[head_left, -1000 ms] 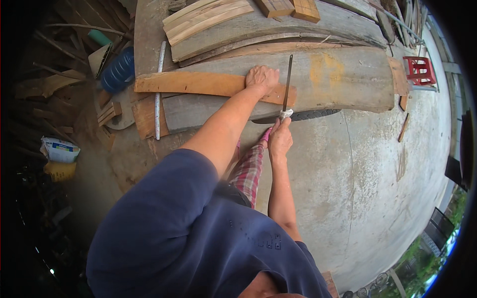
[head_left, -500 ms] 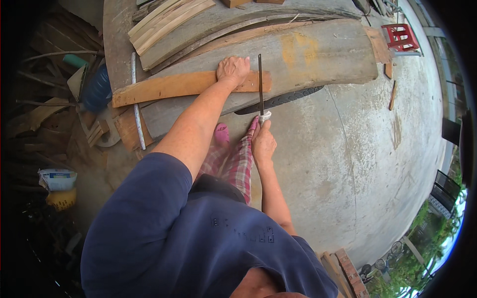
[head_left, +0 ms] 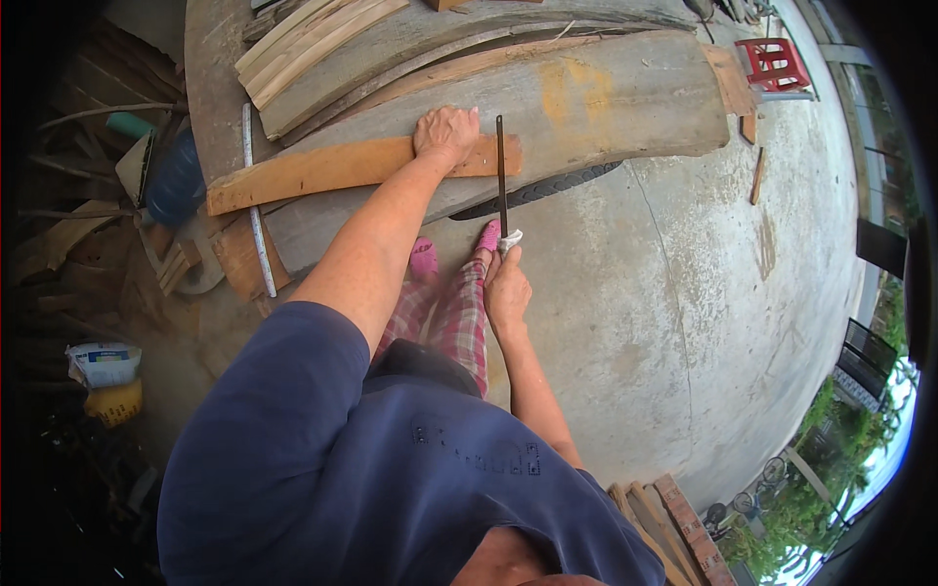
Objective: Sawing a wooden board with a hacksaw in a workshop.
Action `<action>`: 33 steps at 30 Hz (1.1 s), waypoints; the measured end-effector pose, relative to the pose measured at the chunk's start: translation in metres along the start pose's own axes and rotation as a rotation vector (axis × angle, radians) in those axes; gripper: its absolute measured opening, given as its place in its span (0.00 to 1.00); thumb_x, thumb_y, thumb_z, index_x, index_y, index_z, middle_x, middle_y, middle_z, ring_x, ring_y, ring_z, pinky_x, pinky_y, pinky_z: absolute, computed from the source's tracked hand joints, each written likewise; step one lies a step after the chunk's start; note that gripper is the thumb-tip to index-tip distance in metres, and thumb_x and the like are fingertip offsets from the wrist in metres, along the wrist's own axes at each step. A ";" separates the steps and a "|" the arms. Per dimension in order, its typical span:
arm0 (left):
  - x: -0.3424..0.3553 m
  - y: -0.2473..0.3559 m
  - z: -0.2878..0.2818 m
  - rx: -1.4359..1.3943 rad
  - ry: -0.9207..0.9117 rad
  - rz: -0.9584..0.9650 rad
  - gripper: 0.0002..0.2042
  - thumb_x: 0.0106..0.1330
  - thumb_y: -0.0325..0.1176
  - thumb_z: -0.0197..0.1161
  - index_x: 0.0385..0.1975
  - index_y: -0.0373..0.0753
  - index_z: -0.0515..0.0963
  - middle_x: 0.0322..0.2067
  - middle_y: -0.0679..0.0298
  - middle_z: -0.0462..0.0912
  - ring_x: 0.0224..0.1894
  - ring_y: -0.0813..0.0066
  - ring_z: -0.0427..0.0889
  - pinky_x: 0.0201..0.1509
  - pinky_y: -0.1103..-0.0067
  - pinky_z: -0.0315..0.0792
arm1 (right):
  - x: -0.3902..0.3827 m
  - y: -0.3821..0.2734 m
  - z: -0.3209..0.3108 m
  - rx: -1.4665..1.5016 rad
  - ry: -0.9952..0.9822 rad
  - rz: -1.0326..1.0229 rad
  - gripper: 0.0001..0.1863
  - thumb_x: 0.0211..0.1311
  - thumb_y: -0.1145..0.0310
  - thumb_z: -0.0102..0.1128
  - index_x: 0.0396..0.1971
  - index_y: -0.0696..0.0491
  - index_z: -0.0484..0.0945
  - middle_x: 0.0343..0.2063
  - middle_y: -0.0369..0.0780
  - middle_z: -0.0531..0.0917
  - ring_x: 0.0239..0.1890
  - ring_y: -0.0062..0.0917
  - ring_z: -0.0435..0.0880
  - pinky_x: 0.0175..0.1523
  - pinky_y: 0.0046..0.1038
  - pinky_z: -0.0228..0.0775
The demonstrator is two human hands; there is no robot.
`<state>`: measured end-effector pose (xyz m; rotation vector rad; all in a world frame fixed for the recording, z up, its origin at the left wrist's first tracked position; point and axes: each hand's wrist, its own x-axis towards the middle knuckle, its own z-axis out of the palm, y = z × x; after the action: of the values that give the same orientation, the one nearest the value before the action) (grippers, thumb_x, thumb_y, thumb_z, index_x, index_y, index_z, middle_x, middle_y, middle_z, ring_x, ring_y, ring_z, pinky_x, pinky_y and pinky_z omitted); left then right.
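Brown board (head_left: 313, 173), likely stiff, seemed best held toward three o'clock, left hand (head_left: 447, 135) curled over it, right hand (head_left: 508, 291) clenching a slim blade (head_left: 502, 176).

Makeshift woodworking yard, partly open to the outdoors, as I view it remotely.
I identify it by the stacked wooden strips (head_left: 318, 66), scrap wood (head_left: 63, 239), slim bladed tool (head_left: 502, 181), bare concrete floor (head_left: 616, 332) and greenery (head_left: 831, 427) at right.

thin dark blade (head_left: 502, 176) across right end of orange-brown board (head_left: 347, 166)
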<state>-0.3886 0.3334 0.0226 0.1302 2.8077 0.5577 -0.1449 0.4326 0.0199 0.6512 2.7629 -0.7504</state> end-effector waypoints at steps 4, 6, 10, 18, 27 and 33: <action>0.003 0.006 0.010 -0.006 -0.008 0.000 0.25 0.71 0.48 0.43 0.34 0.35 0.84 0.40 0.48 0.83 0.46 0.49 0.81 0.53 0.62 0.73 | 0.053 -0.018 -0.003 -0.014 0.106 -0.054 0.13 0.69 0.60 0.49 0.39 0.54 0.64 0.20 0.55 0.81 0.25 0.54 0.81 0.29 0.52 0.69; 0.003 -0.001 0.014 -0.011 0.104 0.051 0.24 0.70 0.48 0.44 0.31 0.36 0.84 0.36 0.49 0.84 0.41 0.47 0.82 0.50 0.59 0.73 | 0.055 -0.024 0.000 0.006 0.136 -0.089 0.13 0.69 0.60 0.49 0.38 0.55 0.64 0.20 0.55 0.80 0.25 0.54 0.81 0.29 0.52 0.69; 0.007 -0.010 0.015 -0.034 0.112 0.014 0.24 0.70 0.48 0.44 0.30 0.37 0.84 0.36 0.49 0.83 0.41 0.47 0.82 0.50 0.59 0.73 | 0.012 -0.005 0.000 -0.022 0.009 -0.021 0.13 0.70 0.59 0.48 0.39 0.55 0.64 0.20 0.55 0.80 0.25 0.54 0.81 0.29 0.51 0.69; 0.005 -0.002 0.012 -0.023 0.080 0.057 0.25 0.70 0.48 0.44 0.31 0.35 0.84 0.37 0.49 0.83 0.42 0.47 0.81 0.50 0.60 0.73 | 0.022 -0.002 -0.002 -0.012 0.050 -0.025 0.14 0.70 0.59 0.47 0.42 0.55 0.64 0.20 0.54 0.81 0.25 0.54 0.81 0.30 0.52 0.70; -0.002 0.014 0.001 0.003 0.002 0.003 0.25 0.71 0.48 0.43 0.33 0.36 0.84 0.39 0.49 0.83 0.46 0.50 0.81 0.53 0.62 0.73 | 0.062 -0.018 -0.014 -0.006 0.075 -0.079 0.12 0.70 0.60 0.48 0.38 0.54 0.64 0.21 0.54 0.81 0.25 0.53 0.81 0.31 0.52 0.70; 0.000 -0.010 0.016 0.004 0.128 0.019 0.25 0.70 0.49 0.44 0.30 0.35 0.84 0.36 0.48 0.83 0.41 0.46 0.82 0.48 0.59 0.74 | 0.013 -0.004 0.004 0.017 0.011 -0.032 0.12 0.70 0.60 0.48 0.39 0.54 0.64 0.21 0.54 0.81 0.26 0.53 0.81 0.31 0.52 0.70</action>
<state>-0.3843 0.3301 0.0048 0.1269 2.9347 0.5843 -0.1582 0.4318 0.0145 0.6173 2.7857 -0.7802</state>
